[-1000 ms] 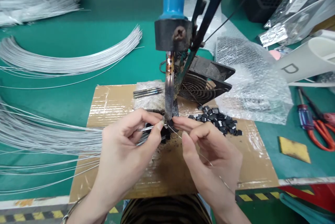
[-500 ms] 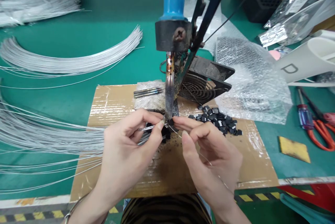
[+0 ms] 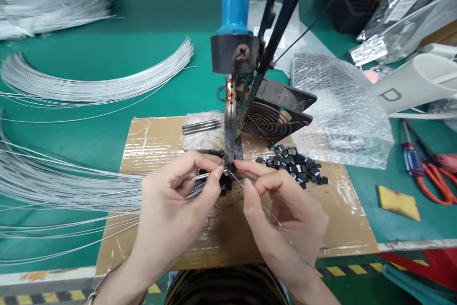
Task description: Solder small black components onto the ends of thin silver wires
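Note:
Grey wires (image 3: 71, 188) run from the left under my left hand (image 3: 182, 195), whose thumb and forefinger pinch a wire end just below the tip of the blue-handled soldering iron (image 3: 230, 129). My right hand (image 3: 285, 210) is closed on a thin solder wire (image 3: 271, 215), which reaches from the iron tip down across the palm. Its forefinger lies close to the tip. What exactly sits between the left fingertips at the tip is too small to tell. Black connectors (image 3: 225, 184) show partly behind the left fingers.
Small black parts (image 3: 300, 164) lie heaped on the cardboard (image 3: 342, 229), near a black fan (image 3: 274, 110). Metal rods (image 3: 201, 127) rest on a pad. Bubble wrap (image 3: 339, 105), a yellow sponge (image 3: 399, 202), a screwdriver (image 3: 412, 157) and red-handled pliers (image 3: 433, 183) lie right. Another wire bundle (image 3: 100, 90) lies upper left.
The view has shifted slightly. My right thumb has moved a little left and the hand's fingers have drawn slightly closer to the iron tip. The left hand keeps its pinch.

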`<state>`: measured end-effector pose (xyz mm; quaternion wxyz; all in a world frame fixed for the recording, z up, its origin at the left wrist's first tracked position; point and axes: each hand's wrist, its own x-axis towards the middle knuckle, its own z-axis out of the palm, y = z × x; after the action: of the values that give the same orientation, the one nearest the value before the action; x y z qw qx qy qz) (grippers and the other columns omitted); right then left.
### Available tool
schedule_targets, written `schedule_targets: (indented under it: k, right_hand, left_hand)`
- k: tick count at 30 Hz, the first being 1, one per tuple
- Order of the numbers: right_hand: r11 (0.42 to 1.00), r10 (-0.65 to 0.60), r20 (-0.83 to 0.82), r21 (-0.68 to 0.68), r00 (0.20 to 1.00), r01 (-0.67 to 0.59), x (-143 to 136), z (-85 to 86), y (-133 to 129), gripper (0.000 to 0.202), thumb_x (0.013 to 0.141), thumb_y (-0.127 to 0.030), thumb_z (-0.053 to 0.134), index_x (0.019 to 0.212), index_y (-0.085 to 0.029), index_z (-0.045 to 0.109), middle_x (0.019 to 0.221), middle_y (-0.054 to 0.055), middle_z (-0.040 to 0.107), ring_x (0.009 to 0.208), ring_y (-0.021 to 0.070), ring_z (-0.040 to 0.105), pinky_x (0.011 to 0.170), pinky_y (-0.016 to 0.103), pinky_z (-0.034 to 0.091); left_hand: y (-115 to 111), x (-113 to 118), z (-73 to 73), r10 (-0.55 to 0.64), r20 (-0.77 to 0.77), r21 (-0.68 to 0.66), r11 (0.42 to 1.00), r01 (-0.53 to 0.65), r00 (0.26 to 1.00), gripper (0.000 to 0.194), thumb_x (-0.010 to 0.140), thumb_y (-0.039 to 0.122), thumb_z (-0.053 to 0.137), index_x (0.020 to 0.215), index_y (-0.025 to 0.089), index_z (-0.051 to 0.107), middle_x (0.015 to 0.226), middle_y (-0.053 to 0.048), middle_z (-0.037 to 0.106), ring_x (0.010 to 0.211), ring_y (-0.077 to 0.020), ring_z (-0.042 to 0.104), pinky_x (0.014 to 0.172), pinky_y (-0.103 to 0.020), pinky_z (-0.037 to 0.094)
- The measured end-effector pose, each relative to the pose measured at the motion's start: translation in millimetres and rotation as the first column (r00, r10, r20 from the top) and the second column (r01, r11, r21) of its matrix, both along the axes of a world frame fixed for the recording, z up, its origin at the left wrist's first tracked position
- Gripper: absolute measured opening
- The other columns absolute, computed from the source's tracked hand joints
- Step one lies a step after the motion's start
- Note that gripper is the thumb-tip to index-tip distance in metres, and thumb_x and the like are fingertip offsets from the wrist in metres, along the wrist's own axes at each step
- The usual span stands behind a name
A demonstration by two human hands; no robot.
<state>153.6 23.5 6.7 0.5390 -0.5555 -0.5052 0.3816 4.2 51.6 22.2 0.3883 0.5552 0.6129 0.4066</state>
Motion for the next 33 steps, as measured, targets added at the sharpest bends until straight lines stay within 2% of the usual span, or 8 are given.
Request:
schedule_targets:
  k: [13, 22, 33]
  right_hand:
    - [1.000, -0.003, 0.011, 0.013, 1.000, 0.003, 0.2, -2.3, -0.2, 0.021, 0.094, -0.012, 0.067, 0.080, -0.026, 0.061, 0.118, 0.008, 0.082, 0.108, 0.0249, 0.079, 0.096, 0.040, 0.062]
    - [1.000, -0.011, 0.004, 0.029, 1.000, 0.011, -0.8, -1.5, -0.3, 0.021, 0.093, -0.010, 0.068, 0.081, -0.026, 0.063, 0.114, 0.006, 0.083, 0.107, 0.0226, 0.080, 0.096, 0.037, 0.061]
    - [1.000, -0.014, 0.022, 0.023, 1.000, 0.014, -0.2, -2.3, 0.3, 0.020, 0.093, -0.011, 0.069, 0.081, -0.026, 0.064, 0.115, 0.007, 0.083, 0.105, 0.0242, 0.080, 0.093, 0.039, 0.063]
  left_hand:
    - [1.3, -0.5, -0.8, -0.010, -0.007, 0.002, 1.000, 0.010, 1.000, 0.010, 0.088, 0.016, 0.074, 0.081, 0.024, 0.074, 0.088, 0.002, 0.080, 0.077, -0.0137, 0.074, 0.063, -0.018, 0.056]
    - [0.4, 0.0, -0.7, -0.016, -0.015, 0.011, 1.000, 0.016, 1.000, 0.012, 0.089, 0.016, 0.073, 0.082, 0.025, 0.074, 0.089, 0.003, 0.080, 0.081, -0.0136, 0.075, 0.067, -0.017, 0.057]
    - [0.4, -1.1, -0.5, -0.041, -0.040, -0.006, 0.999, 0.041, 0.998, 0.010, 0.088, 0.017, 0.073, 0.081, 0.024, 0.074, 0.087, 0.002, 0.080, 0.079, -0.0152, 0.076, 0.070, -0.020, 0.060]
